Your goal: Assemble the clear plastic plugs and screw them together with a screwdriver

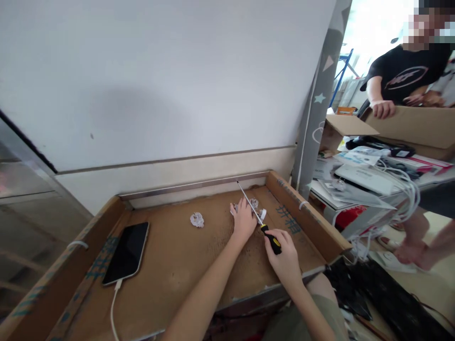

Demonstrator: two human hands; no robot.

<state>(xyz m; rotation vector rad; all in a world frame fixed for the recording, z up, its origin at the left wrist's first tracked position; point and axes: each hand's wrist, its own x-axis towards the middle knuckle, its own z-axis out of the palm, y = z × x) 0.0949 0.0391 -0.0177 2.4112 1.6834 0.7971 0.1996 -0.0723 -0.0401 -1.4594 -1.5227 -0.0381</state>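
Note:
My right hand (284, 253) is wrapped round the black and yellow handle of a screwdriver (270, 239), whose long shaft slants up and to the left. Beside the shaft, my left hand (244, 220) reaches over several small clear and white parts (254, 204) at the back right of a cardboard-lined tray (177, 265). Its fingers are bent over the parts, and what they touch is too small to tell. Another small clear piece (196, 219) lies apart, left of my left hand.
A black-screened phone (127, 253) with a white cable lies at the tray's left. Raised cardboard walls (309, 218) edge the tray, and a white panel (170, 85) stands behind. To the right, a person (401, 76) holds a cardboard box (415, 128) above a cluttered table.

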